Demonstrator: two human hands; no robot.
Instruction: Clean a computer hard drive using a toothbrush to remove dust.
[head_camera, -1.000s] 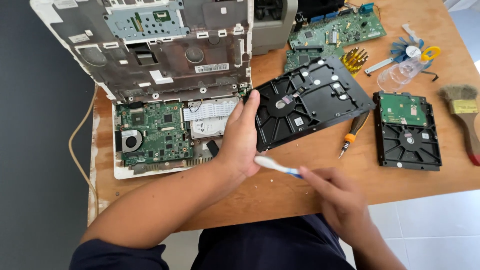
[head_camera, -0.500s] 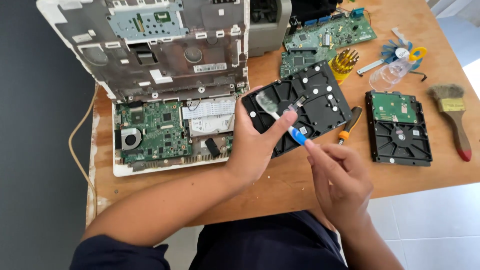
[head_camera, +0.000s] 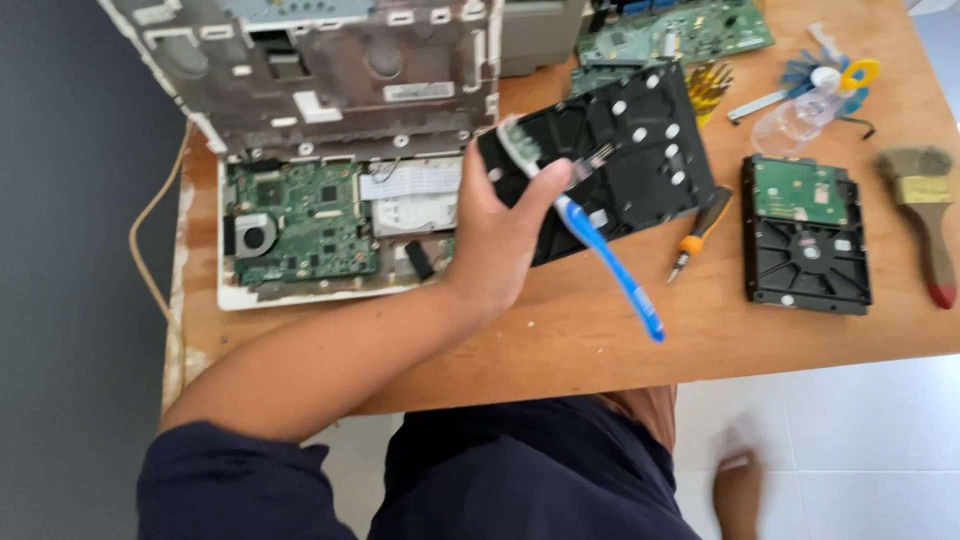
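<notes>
The left hand (head_camera: 500, 235) is reaching across the desk (head_camera: 600, 340), and its grip is clamped on two things at once: the black hard drive (head_camera: 625, 160), held tilted up off the desk by its near left edge, and the blue and white toothbrush (head_camera: 585, 230), pinned against the drive under the thumb. The toothbrush is lying diagonally across the hand, with its bristle head pointing up and away beyond the fingertips and its blue handle projecting down toward the near desk edge. The right hand (head_camera: 738, 490) is hanging low below the desk edge, blurred, well apart from everything; whether its grip is apart or together cannot be told. Just to the right of the left grip, a small screwdriver (head_camera: 697, 235) with an orange and black handle is lying on the desk beside the held drive. Just to the left of the grip, an opened laptop base (head_camera: 310, 225) is exposing its green circuit board and fan. Farther right, a second hard drive (head_camera: 806, 235) is lying flat, board side up, and beyond it a paintbrush (head_camera: 925, 215) is resting near the right edge. Beyond the grip, the raised laptop cover (head_camera: 330, 60) is standing tilted, and a green circuit board (head_camera: 680, 30) and a clear plastic bottle (head_camera: 800, 115) are sitting at the far side.
</notes>
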